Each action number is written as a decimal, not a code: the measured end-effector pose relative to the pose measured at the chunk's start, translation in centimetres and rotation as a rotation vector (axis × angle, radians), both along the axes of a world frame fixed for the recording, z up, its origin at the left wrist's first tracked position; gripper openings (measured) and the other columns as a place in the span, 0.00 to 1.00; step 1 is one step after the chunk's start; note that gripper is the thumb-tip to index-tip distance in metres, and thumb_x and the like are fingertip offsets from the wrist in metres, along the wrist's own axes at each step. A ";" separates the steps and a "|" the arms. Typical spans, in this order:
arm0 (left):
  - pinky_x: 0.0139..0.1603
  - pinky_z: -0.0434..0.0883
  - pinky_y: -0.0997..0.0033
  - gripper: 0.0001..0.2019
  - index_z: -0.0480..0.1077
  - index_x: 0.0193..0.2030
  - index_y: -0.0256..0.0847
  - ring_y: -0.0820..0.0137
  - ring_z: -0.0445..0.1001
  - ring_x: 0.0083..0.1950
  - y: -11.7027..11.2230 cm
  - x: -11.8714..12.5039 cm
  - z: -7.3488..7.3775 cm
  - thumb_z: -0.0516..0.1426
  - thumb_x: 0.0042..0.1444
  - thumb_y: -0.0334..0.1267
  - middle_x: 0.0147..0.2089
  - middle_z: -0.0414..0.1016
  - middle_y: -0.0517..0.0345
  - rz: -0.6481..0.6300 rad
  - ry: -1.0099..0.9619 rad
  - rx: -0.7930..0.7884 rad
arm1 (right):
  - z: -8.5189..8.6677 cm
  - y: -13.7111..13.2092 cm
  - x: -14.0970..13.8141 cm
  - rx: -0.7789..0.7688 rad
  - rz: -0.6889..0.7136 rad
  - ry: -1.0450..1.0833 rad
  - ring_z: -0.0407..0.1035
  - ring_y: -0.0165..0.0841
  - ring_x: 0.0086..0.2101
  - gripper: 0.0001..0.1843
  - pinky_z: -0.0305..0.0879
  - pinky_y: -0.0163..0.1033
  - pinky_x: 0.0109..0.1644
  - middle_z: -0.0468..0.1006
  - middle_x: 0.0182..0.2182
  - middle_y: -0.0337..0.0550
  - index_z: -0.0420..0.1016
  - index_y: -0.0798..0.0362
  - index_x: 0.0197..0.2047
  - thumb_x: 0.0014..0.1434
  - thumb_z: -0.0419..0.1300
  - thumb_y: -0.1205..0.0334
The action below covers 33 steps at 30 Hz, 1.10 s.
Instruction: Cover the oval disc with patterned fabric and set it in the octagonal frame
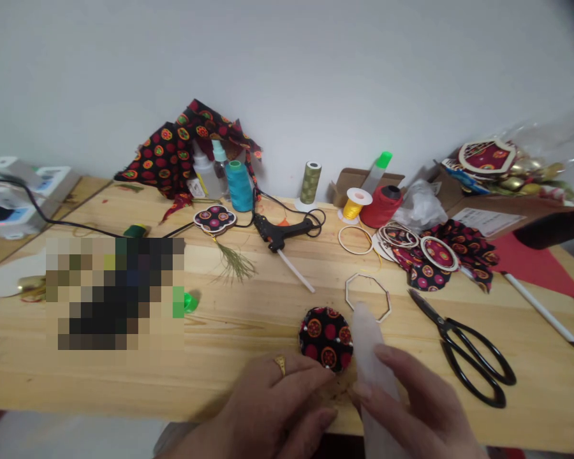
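My left hand (272,401), with a gold ring on one finger, rests on the wooden table (124,376) at its near edge, fingertips touching a round patterned fabric disc (326,338) in black and red. My right hand (411,408) is wrapped round a translucent white squeeze bottle (368,357), whose tip points up and away beside the disc. A small wooden octagon ring (368,296) lies just behind the bottle's tip.
Black scissors (463,347) lie to the right, a white pencil (540,309) beyond them. A black glue gun (282,233), thread spools (239,185), wooden rings (354,240), fabric pieces (440,258) and bottles (205,172) crowd the back by the wall.
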<state>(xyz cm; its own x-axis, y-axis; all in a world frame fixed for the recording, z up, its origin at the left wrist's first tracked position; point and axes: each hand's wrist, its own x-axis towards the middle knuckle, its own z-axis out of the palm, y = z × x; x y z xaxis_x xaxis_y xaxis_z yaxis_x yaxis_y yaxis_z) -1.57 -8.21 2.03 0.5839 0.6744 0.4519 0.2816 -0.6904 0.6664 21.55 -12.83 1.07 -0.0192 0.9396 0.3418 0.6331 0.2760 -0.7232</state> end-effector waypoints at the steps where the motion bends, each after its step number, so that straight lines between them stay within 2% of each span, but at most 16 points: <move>1: 0.37 0.77 0.70 0.11 0.72 0.47 0.36 0.67 0.79 0.35 0.0 0.1 -0.4 0.55 0.59 0.31 0.38 0.82 0.50 0.032 0.014 0.137 | -0.1 0.2 -0.2 -0.042 -0.029 0.065 0.78 0.37 0.27 0.05 0.79 0.38 0.26 0.81 0.29 0.37 0.77 0.38 0.37 0.55 0.65 0.52; 3: 0.35 0.78 0.67 0.08 0.74 0.42 0.34 0.64 0.79 0.34 0.1 0.4 -1.0 0.55 0.57 0.29 0.36 0.82 0.49 0.061 0.065 0.319 | -0.2 0.7 -0.8 -0.115 -0.039 0.178 0.73 0.33 0.18 0.04 0.72 0.34 0.15 0.76 0.21 0.34 0.74 0.41 0.36 0.58 0.64 0.54; 5: 0.36 0.79 0.64 0.07 0.75 0.40 0.34 0.62 0.79 0.35 0.2 0.7 -1.3 0.57 0.56 0.30 0.38 0.83 0.51 0.094 0.110 0.391 | -0.1 1.2 -1.4 -0.158 -0.064 0.248 0.68 0.30 0.13 0.04 0.65 0.32 0.10 0.72 0.17 0.31 0.71 0.42 0.35 0.60 0.62 0.56; 8: 0.36 0.79 0.64 0.08 0.76 0.40 0.35 0.61 0.80 0.37 0.3 0.8 -1.3 0.57 0.56 0.31 0.39 0.83 0.53 0.109 0.138 0.410 | 0.0 1.6 -2.1 -0.067 -0.109 0.170 0.73 0.34 0.21 0.01 0.72 0.35 0.18 0.76 0.24 0.37 0.73 0.43 0.37 0.59 0.62 0.59; 11: 0.38 0.79 0.63 0.09 0.77 0.41 0.34 0.61 0.80 0.40 0.4 0.8 -1.2 0.57 0.56 0.31 0.40 0.83 0.53 0.086 0.176 0.398 | 0.2 1.9 -2.5 0.087 -0.085 -0.003 0.77 0.38 0.34 0.13 0.78 0.39 0.31 0.77 0.36 0.44 0.75 0.44 0.43 0.53 0.65 0.64; 13: 0.41 0.78 0.61 0.10 0.77 0.43 0.34 0.61 0.80 0.42 0.5 0.8 -1.3 0.56 0.56 0.31 0.42 0.83 0.53 0.084 0.203 0.396 | 0.5 2.2 -2.6 0.106 -0.061 -0.016 0.77 0.38 0.36 0.15 0.78 0.38 0.35 0.77 0.40 0.45 0.76 0.46 0.44 0.51 0.66 0.65; 17: 0.43 0.77 0.59 0.12 0.76 0.45 0.34 0.60 0.79 0.44 0.6 1.0 -1.6 0.56 0.57 0.34 0.44 0.83 0.53 0.097 0.234 0.414 | 1.5 3.3 -2.8 0.077 -0.072 0.051 0.77 0.35 0.36 0.12 0.77 0.34 0.37 0.79 0.37 0.42 0.77 0.47 0.40 0.51 0.67 0.64; 21: 0.42 0.76 0.58 0.12 0.76 0.45 0.33 0.58 0.79 0.44 0.5 1.0 -2.0 0.56 0.58 0.36 0.44 0.83 0.53 0.091 0.238 0.411 | 2.1 4.2 -2.9 -0.020 -0.073 0.155 0.78 0.33 0.33 0.10 0.77 0.31 0.34 0.80 0.35 0.40 0.78 0.47 0.38 0.51 0.66 0.64; 26: 0.43 0.75 0.56 0.13 0.76 0.46 0.32 0.57 0.77 0.46 0.5 0.9 -2.1 0.56 0.59 0.36 0.46 0.82 0.51 0.085 0.254 0.366 | 2.2 4.5 -3.1 -0.143 -0.077 0.222 0.77 0.32 0.33 0.08 0.76 0.30 0.33 0.80 0.34 0.39 0.77 0.48 0.38 0.52 0.66 0.62; 33: 0.43 0.74 0.56 0.14 0.75 0.48 0.32 0.56 0.76 0.47 0.4 1.0 -2.1 0.55 0.59 0.36 0.48 0.81 0.51 0.107 0.245 0.366 | 2.1 4.6 -3.6 -0.149 -0.065 0.240 0.77 0.30 0.33 0.09 0.75 0.29 0.35 0.80 0.35 0.38 0.77 0.47 0.38 0.51 0.66 0.64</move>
<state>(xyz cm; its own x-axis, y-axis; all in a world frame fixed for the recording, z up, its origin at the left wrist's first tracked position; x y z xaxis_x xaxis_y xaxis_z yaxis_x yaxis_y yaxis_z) -0.57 -7.80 -0.11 0.6392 0.5581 0.5291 0.4830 -0.8267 0.2886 17.97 -8.26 3.13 0.1077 0.9763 0.1875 0.4520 0.1199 -0.8839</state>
